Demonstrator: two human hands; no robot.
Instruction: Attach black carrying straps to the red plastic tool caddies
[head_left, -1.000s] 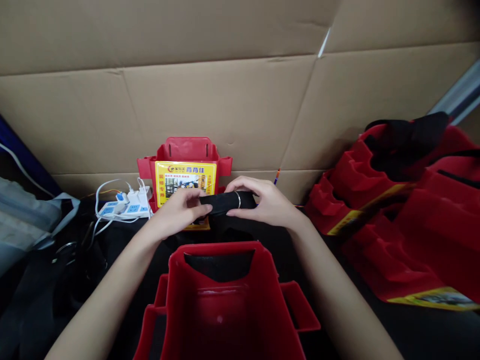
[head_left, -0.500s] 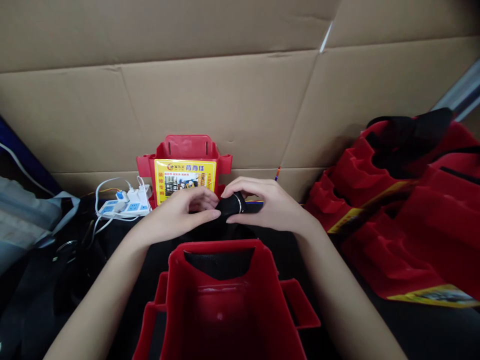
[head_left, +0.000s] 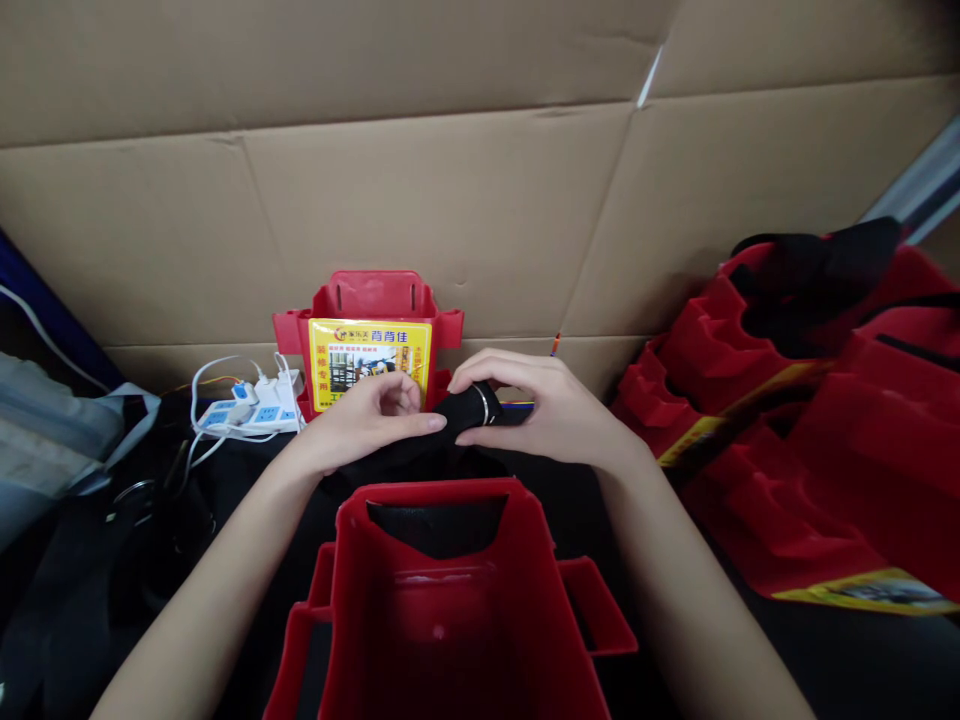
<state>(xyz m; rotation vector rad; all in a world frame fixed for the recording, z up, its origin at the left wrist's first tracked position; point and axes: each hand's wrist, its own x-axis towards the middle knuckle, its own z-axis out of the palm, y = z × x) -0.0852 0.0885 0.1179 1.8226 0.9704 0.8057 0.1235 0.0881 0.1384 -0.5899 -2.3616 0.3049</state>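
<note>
Left hand point(head_left: 386, 420) and right hand point(head_left: 536, 405) pinch one black strap point(head_left: 455, 418) bearing one metal ring point(head_left: 485, 403), twelve o'clock from one near red box point(head_left: 442, 600); one labelled red box point(head_left: 367, 335), ten o'clock from the strap.

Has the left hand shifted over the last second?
Yes, slightly to the right: its thumb tip, earlier short of the yellow label's right edge, now reaches just past it.

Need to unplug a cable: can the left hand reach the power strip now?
Probably yes: the left hand is near the power strip, nothing visibly blocks it, though the thumb is on the strap.
</note>
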